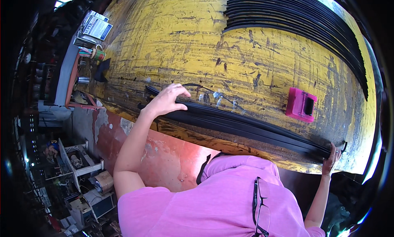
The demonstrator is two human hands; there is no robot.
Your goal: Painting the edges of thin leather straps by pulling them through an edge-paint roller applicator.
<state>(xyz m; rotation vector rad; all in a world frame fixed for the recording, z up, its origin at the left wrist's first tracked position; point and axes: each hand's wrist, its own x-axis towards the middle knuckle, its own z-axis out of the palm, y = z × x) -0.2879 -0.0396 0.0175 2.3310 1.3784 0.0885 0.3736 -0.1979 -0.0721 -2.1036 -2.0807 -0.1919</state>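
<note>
A bundle of long black strips [242, 126] lies along the near edge of the scuffed yellow table [193, 48]. My left hand [172, 99] is over the bundle's left part, fingers apart and curved, with the thumb near the strips. My right hand [332, 155] grips the black strips at their right end, close to the table's edge. A small pink box [296, 103] with a dark block in it sits beyond the bundle on the right. Many more black strips [299, 21] lie side by side at the far right of the table.
At the table's left end are small printed boxes [92, 27], a can of tools [98, 52] and a grey and red frame [69, 85]. Cluttered shelving [82, 163] and cartons [104, 181] stand on the lower left, beside a worn red floor [164, 155].
</note>
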